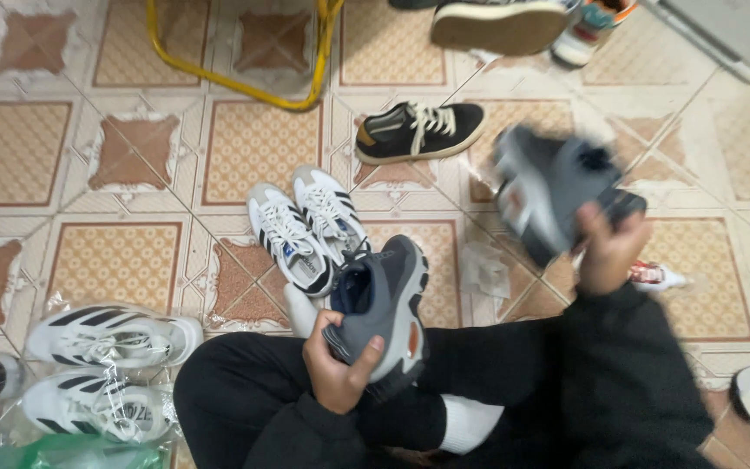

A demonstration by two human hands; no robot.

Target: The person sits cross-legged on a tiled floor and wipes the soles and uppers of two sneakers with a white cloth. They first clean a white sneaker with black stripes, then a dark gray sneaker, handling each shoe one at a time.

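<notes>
Seen from above, a seated person holds 2 grey shoes. The left hand [336, 369] curls closed around the heel of 1 grey shoe [384, 304] over the lap. The right hand [608, 247], raised higher, grips a blurred second grey shoe [549, 187] above the tiled floor [115, 165].

A pair of sneakers [307, 226] lies on the floor [115, 260] just beyond the shoe [384, 304] over the lap.

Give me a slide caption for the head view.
Seated person's left hand grips a grey sneaker; right hand lifts its blurred mate above tiled floor.
</notes>
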